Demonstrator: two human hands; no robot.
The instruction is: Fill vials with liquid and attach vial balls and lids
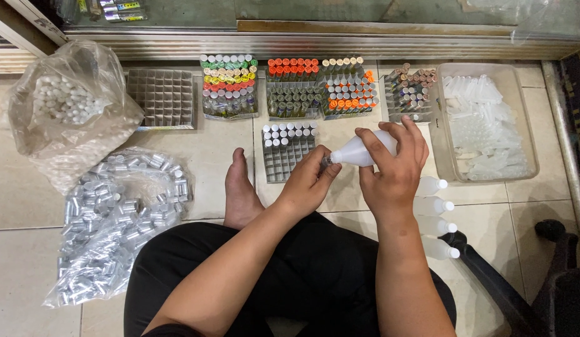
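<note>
My right hand (pixel 393 165) grips a white plastic squeeze bottle (pixel 358 151), tilted with its nozzle pointing left. My left hand (pixel 310 181) pinches a small vial at the nozzle tip (pixel 326 161); the fingers mostly hide the vial. Just beyond the hands sits a grey cell tray (pixel 284 156) with white-capped vials in its far rows and empty cells nearer me. My bare foot (pixel 240 190) rests on the tiled floor to the left of that tray.
Trays of coloured-cap vials (pixel 229 84) (pixel 321 87) (pixel 410 93) line the back, beside an empty grid tray (pixel 162 97). A clear bin of plastic parts (pixel 483 122) is right. Bags of white caps (pixel 68 103) and silver caps (pixel 115 218) lie left. Several white bottles (pixel 435 215) and a chair base (pixel 527 274) are right.
</note>
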